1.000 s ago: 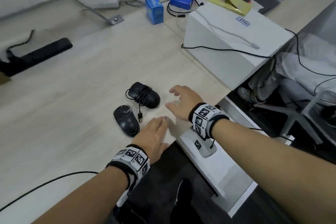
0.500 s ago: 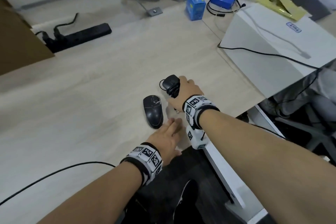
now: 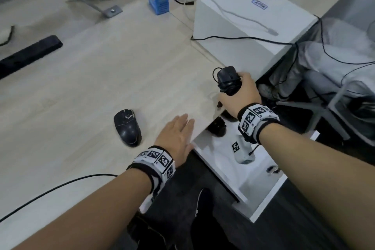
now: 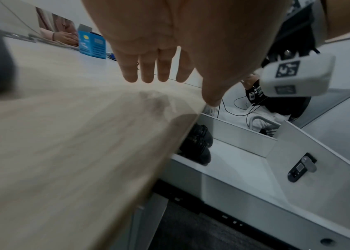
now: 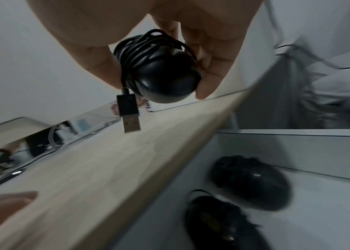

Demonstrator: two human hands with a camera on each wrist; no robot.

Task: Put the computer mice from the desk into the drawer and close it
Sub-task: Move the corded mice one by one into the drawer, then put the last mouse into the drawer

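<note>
Right hand (image 3: 240, 95) clamps a black cable-wrapped computer mouse (image 3: 228, 80), thumb on one side, fingers on the other; in the right wrist view its USB plug (image 5: 129, 116) dangles free below the body. Mouse is lifted off the light wood desk (image 3: 91, 79), held over the desk's near right edge, just above the open white drawer (image 3: 261, 193). Left hand (image 3: 176, 138) holds nothing, lying flat with straight fingers on the desk near its front edge.

Two black mice (image 5: 249, 181) already sit in the drawer's back part, partly tucked under the desktop, close together; whether they touch, can't tell. One more black uncorded-looking mouse (image 3: 127, 127) lies on the desk, left of the left hand, near but apart from it.

Step in hand, by my read: carrying the wrapped mouse across to the drawer. Roughly past halfway, with one mouse in transit, one left on the desk, and the drawer not yet closed.

Next move calls for lowering the mouse clear of the desk edge into bare drawer floor in front of the other two, then letting go. Watch the loose plug: it could snag on the desk lip or drawer wall. Left hand sits well placed to take the last mouse.
</note>
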